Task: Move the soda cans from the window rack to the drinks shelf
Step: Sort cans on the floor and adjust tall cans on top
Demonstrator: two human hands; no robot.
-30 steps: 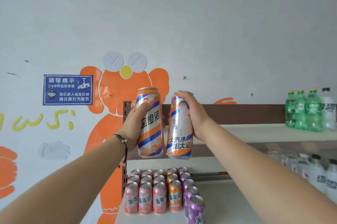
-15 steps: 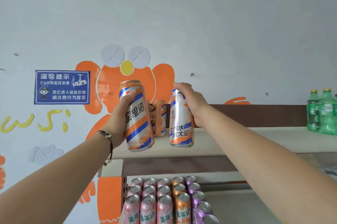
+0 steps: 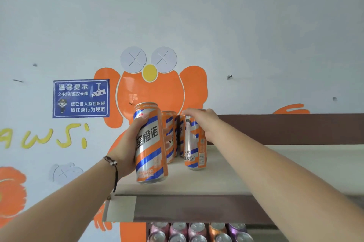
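Observation:
My left hand [image 3: 131,148] grips a tall orange, blue and silver striped soda can [image 3: 150,143], tilted slightly, just above the front of the pale top shelf [image 3: 266,165]. My right hand [image 3: 204,122] is closed over the top of a second striped can [image 3: 195,143], which stands on or just above the shelf board; I cannot tell if it touches. Two more striped cans [image 3: 170,135] stand behind, close to the brown back panel.
A lower shelf holds rows of small pink, orange and purple cans [image 3: 197,232]. A blue notice sign [image 3: 80,98] and an orange cartoon figure [image 3: 151,92] are on the wall behind. The brown back panel [image 3: 291,128] runs along the shelf to the right.
Both hands moved forward and lower toward the top shelf. The right can went from hanging in front of the shelf to sitting beside the two rear cans. The view tilted up.

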